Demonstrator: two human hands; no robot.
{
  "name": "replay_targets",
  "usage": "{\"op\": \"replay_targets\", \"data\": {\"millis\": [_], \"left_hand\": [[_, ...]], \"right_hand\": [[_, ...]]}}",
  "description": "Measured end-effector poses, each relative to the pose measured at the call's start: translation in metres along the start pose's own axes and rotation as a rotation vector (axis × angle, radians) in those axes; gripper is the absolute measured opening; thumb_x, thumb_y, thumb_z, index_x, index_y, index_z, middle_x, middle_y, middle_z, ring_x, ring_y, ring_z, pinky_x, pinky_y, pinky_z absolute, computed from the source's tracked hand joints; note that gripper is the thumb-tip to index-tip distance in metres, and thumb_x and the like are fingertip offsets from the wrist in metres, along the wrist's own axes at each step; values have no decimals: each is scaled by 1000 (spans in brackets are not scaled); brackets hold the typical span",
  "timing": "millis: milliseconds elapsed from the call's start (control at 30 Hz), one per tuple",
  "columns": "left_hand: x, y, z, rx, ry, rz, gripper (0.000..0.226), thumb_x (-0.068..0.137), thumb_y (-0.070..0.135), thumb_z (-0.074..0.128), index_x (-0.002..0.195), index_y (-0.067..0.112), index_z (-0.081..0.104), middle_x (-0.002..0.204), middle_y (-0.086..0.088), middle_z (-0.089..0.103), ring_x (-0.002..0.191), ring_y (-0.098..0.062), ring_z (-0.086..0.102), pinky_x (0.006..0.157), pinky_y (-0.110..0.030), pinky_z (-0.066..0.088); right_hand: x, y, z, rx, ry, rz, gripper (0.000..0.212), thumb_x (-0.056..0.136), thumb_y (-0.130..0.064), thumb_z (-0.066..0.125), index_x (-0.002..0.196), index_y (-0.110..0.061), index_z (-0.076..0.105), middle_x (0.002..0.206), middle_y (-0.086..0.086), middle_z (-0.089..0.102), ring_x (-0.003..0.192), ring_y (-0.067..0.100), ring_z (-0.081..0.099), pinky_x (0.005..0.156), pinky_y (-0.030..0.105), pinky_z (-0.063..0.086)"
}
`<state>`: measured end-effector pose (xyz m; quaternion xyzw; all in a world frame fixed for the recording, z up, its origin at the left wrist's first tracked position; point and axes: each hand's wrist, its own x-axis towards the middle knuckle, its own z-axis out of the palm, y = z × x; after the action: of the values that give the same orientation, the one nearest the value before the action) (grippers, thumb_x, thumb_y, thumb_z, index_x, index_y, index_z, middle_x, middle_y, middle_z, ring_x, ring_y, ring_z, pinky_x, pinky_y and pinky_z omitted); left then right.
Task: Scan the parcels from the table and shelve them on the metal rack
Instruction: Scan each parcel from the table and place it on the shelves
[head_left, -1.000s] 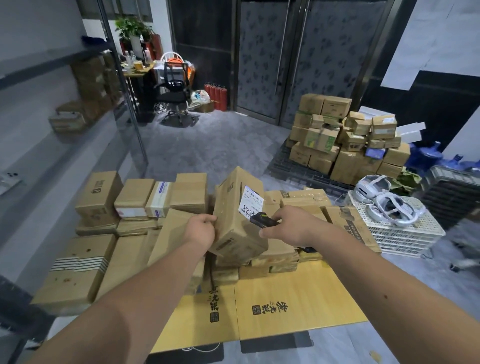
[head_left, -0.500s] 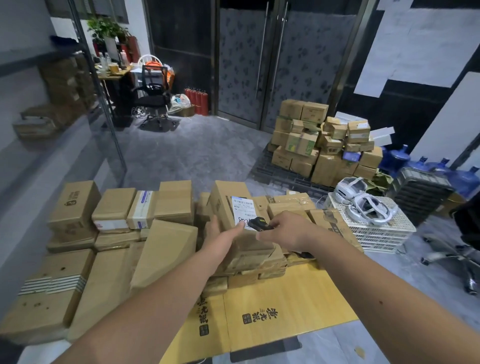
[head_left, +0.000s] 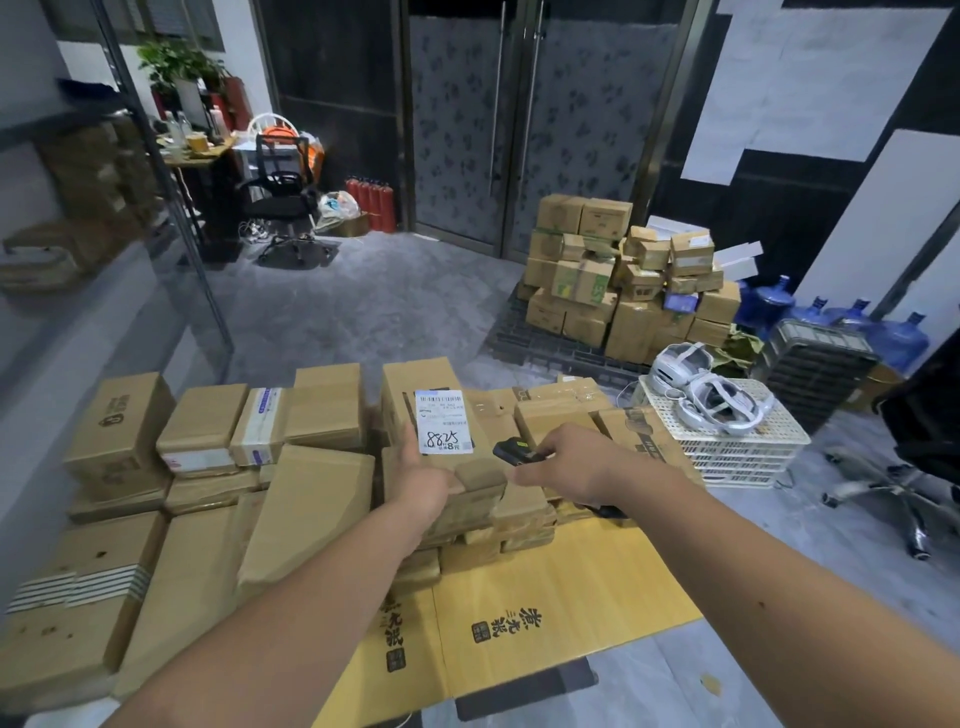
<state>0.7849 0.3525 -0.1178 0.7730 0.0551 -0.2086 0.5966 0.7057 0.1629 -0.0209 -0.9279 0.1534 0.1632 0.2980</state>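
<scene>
Since the earlier frames the held parcel (head_left: 431, 415) has turned from a tilted pose to near upright, its white label (head_left: 444, 422) now squarely facing the camera, and the view has swung so the floor stack sits nearer centre right. The left hand (head_left: 423, 480) grasps the parcel from below at frame centre, palm under its near lower edge, fingers wrapped up its left side. The right hand (head_left: 566, 460) is clenched around a small black scanner (head_left: 511, 451), which sits just right of the label, close to the parcel; whether they touch cannot be told. The parcel stands among the other boxes (head_left: 208, 447) crowding the surface (head_left: 545, 613), which fill its left and far portions. The near right part of the surface shows bare yellow cardboard up to its front edge. A white crate (head_left: 737, 441) carrying headsets stands just beyond the right edge. Open grey floor lies beyond the far edge, up to the stacked cartons (head_left: 623, 291) at centre right.
</scene>
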Motion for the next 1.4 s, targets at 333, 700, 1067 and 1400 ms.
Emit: {"op": "replay_targets", "data": {"millis": [333,700,1067,1400], "left_hand": [[-2,-3,8,-212,110,-60,81,100,13,55,150,67,23,134,23,59,103,-14,57,102,-58,47],[-17,-31,19,-102,193,135,99,92,17,76,154,63,14,131,26,59,115,-20,62,93,-38,48],[-19,-70,33,-262,131,251,110,89,5,79,154,67,16,157,23,43,141,-14,47,122,-51,34],[-25,-65,37,-146,252,291,116,91,9,78,130,89,4,156,27,43,136,-11,48,118,-47,40]], "right_hand": [[-8,-8,8,-21,-54,-59,45,94,-54,72,86,-10,64,71,6,52,64,25,49,58,31,34],[-29,-18,3,-90,-87,-80,48,93,-58,70,81,-13,57,69,5,48,62,25,44,57,31,33],[-63,-3,8,-125,-102,-57,50,98,-59,63,105,-10,68,75,6,55,59,24,51,51,26,40],[-71,14,12,-111,-185,-14,63,96,-59,61,123,-2,65,81,12,53,68,29,51,54,33,43]]}}
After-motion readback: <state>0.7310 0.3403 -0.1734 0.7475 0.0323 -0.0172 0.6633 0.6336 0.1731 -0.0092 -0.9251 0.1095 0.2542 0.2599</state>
